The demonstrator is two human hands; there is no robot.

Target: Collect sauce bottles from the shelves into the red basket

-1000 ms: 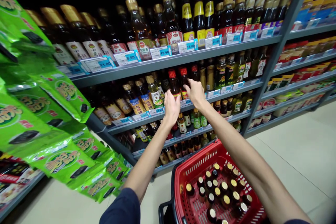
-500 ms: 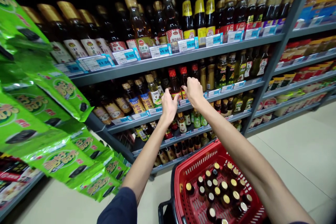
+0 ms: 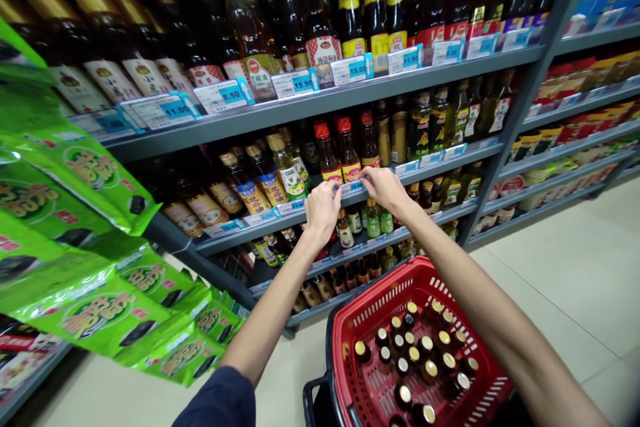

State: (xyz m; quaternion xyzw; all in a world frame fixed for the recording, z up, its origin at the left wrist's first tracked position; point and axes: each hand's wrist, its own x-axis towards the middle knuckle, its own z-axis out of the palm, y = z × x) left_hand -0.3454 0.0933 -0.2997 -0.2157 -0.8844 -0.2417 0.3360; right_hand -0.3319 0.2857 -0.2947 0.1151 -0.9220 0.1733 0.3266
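My left hand is closed, with thumb and fingertips at the left end of a small price tag on the shelf edge. At the tag's right end, my right hand has its fingers bent and pinched against it. Just behind the tag stand red-capped sauce bottles with yellow and red labels, upright in a row. Neither hand touches these bottles. My fingers partly cover the tag's ends.
Below my arms is a red shopping basket holding many gold-capped bottles. Green snack packets hang close on the left. The upper shelf edge juts out above my hands, with glass bottles along it. Pale floor tiles lie to the right.
Both hands have moved down from the red-capped bottles to the price tag on the shelf edge. The bottles now show more fully, and the view has come slightly closer to the shelf.
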